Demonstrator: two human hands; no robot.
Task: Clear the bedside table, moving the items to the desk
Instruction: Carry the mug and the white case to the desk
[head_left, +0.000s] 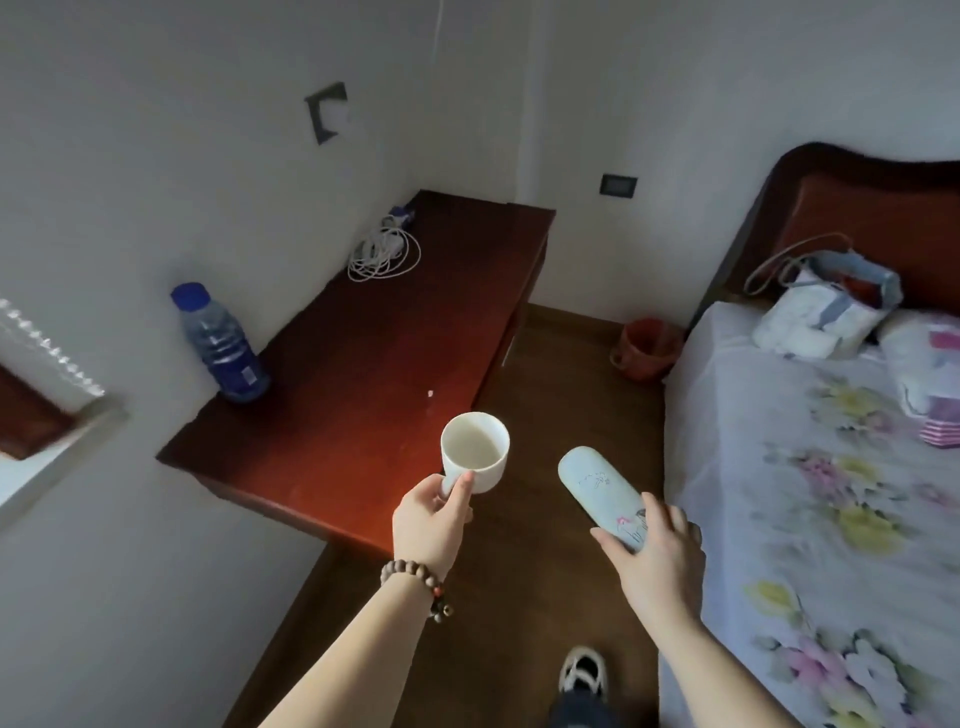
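My left hand grips a white mug by its lower side, holding it upright over the near right corner of the dark red wooden desk. My right hand holds a pale blue oblong case with a small drawing on it, above the floor between desk and bed. A blue-capped water bottle stands on the desk near the wall. A coil of white cable lies at the desk's far end. The bedside table is out of sight.
A bed with a floral sheet fills the right side, with a bag and a pillow near the dark headboard. An orange bin stands on the wooden floor beside the bed. My shoe shows at the bottom.
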